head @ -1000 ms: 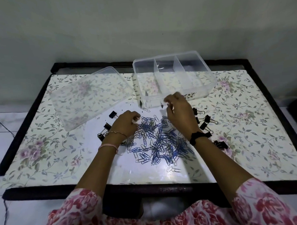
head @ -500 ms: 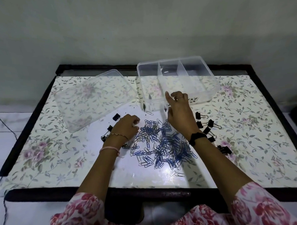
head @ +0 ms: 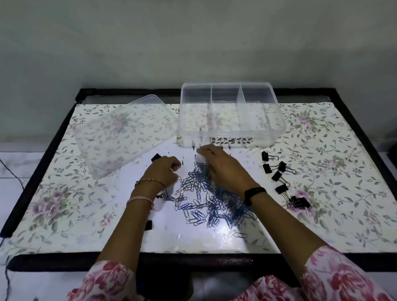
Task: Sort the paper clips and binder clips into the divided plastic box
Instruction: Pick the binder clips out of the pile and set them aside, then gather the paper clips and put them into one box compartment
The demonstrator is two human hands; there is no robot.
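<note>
The clear divided plastic box [head: 260,139] stands at the back of the table, its three compartments looking bare. A heap of blue and silver paper clips [head: 201,195] lies in the middle. Black binder clips [head: 282,181] are scattered to the right, with one [head: 156,156] behind my left hand and another [head: 148,224] beside my left forearm. My left hand [head: 162,172] is curled at the heap's left edge, thumb pressed to forefinger on clips. My right hand [head: 223,167] lies over the far end of the heap with its fingers bent down. Its fingertips are blurred.
The box's clear lid [head: 125,135] lies tilted at the back left, close to my left hand. The flowered tabletop has a raised black frame [head: 36,165] all round. A wall rises just behind the box.
My right hand, lifted toward the box's front wall half a second ago, has come back down onto the far end of the heap. My left hand has stayed in place.
</note>
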